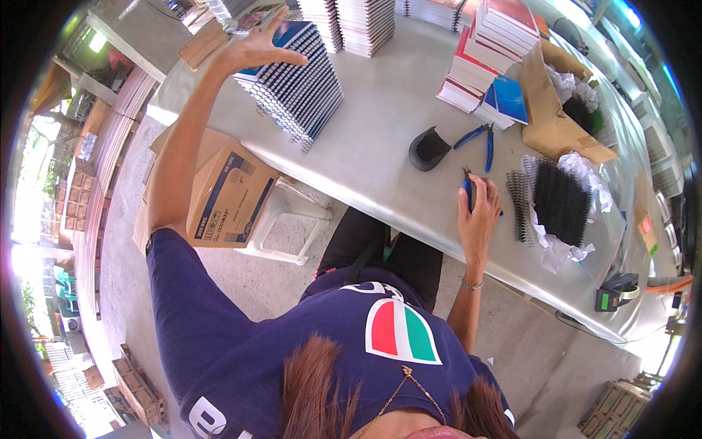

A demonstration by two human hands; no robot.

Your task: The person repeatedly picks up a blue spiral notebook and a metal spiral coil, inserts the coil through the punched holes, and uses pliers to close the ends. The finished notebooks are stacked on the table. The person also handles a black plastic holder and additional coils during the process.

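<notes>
While the right hand [480, 203] clasps blue-handled pliers [469, 184], the left hand [257, 51] spreads unclenched at coil-bound books [298, 101]. Likely heavy; hold opposite edges.

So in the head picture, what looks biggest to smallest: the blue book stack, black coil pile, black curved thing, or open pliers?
1. Blue book stack
2. Black coil pile
3. Black curved thing and open pliers: too alike to rank; they span about as much, though the pliers are thinner.
</notes>
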